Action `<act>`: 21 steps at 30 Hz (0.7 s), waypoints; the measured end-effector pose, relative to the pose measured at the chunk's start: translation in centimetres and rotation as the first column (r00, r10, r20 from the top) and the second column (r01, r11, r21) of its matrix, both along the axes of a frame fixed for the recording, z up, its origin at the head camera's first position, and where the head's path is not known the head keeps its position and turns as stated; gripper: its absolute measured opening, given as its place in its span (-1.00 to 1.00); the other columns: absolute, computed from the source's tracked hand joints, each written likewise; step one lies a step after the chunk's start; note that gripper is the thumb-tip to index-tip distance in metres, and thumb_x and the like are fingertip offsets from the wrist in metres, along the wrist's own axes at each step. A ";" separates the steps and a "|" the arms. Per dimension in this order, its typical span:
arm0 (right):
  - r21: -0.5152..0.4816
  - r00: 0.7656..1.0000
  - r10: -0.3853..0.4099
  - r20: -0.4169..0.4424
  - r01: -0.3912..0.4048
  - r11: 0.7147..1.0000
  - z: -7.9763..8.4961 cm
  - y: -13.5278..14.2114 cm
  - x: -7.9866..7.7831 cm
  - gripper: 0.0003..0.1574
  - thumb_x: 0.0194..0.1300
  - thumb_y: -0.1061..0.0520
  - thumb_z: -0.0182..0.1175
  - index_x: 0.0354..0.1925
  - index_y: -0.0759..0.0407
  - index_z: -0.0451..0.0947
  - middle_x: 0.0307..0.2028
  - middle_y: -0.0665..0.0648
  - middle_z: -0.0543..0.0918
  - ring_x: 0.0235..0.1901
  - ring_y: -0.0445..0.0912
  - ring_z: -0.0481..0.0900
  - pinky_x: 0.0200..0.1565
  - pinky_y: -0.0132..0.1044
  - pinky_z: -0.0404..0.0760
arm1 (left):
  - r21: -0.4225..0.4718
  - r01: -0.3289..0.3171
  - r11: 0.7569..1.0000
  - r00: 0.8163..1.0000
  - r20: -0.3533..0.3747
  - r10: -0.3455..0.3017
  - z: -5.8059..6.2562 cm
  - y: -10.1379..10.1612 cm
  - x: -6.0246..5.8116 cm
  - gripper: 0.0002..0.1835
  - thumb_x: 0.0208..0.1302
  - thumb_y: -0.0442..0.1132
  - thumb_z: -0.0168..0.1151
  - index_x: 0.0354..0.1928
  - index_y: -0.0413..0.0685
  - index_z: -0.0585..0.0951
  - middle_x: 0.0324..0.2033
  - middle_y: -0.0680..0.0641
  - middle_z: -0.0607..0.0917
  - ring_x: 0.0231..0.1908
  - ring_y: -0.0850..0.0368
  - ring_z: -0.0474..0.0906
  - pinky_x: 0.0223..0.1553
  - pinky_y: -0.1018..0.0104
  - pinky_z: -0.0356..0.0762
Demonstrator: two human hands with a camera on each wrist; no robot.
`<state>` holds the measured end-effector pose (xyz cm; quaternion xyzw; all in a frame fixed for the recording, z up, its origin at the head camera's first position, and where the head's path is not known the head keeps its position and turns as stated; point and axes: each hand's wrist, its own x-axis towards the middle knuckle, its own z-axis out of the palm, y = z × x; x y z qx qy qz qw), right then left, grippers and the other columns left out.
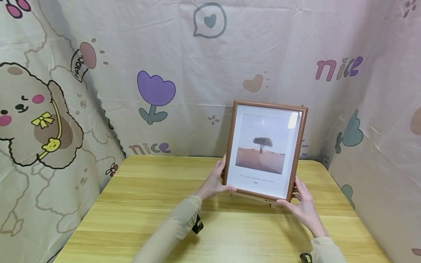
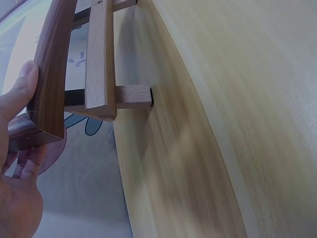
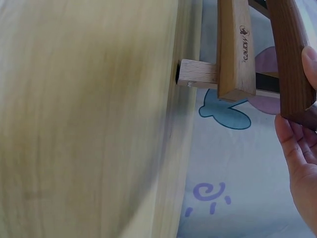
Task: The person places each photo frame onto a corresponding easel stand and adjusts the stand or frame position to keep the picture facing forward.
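A brown wooden picture frame [image 1: 260, 146] with a tree print stands near-upright, leaning slightly, at the right of the table in the head view. My left hand [image 1: 214, 182] grips its lower left corner, thumb on the front and fingers behind. At the lower right corner my right hand [image 1: 304, 206] holds it the same way. Below and behind is a small wooden easel [image 1: 253, 197], mostly hidden by the frame. Both wrist views show a gap between the frame's bottom edge [image 2: 49, 74] and the easel's ledge [image 3: 235, 54]. The easel's feet [image 2: 133, 96] rest on the table.
The wood-grain table [image 1: 148, 204] extends left and in front of the easel. Behind it hangs a printed curtain [image 1: 197, 73], with more fabric at the left and right sides. Black straps [image 1: 197, 224] sit at the wrists.
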<state>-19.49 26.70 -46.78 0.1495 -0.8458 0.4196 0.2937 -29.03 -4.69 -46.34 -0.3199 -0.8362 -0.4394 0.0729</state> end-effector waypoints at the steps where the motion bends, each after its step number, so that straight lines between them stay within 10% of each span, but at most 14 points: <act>1: 0.003 1.000 -0.008 0.005 0.008 1.000 -0.4 0.3 -0.3 0.45 -0.32 0.57 0.54 0.52 0.42 0.06 -0.06 0.35 0.50 -0.15 -0.53 0.39 -0.10 -0.78 0.49 | 0.002 0.000 1.000 1.000 0.001 0.000 0.0 0.1 0.0 0.43 -0.05 -0.05 0.64 0.62 -0.02 -0.27 0.51 -0.28 0.15 0.47 -0.21 0.21 0.44 -0.18 0.28; 12: 0.018 0.998 -0.036 0.043 0.036 0.999 -1.7 1.2 -0.8 0.48 -0.24 0.41 0.61 0.57 0.21 0.04 -0.03 0.24 0.52 -0.16 -0.47 0.38 -0.15 -0.78 0.48 | -0.014 -0.016 1.000 1.000 -0.023 0.016 -0.5 0.7 -0.3 0.44 -0.07 -0.06 0.65 0.62 -0.08 -0.26 0.27 -0.21 0.36 0.13 -0.01 0.41 0.31 -0.03 0.47; 21: 0.037 0.996 -0.066 0.067 0.064 0.997 -1.8 1.2 -0.9 0.48 -0.20 0.40 0.60 0.58 0.25 0.00 -0.02 0.33 0.52 -0.15 -0.49 0.38 -0.14 -0.74 0.50 | -0.012 -0.020 1.000 1.000 0.012 0.020 -0.6 0.9 -0.5 0.45 -0.05 -0.07 0.64 0.62 0.00 -0.30 0.39 -0.24 0.29 0.31 -0.09 0.36 0.43 -0.06 0.35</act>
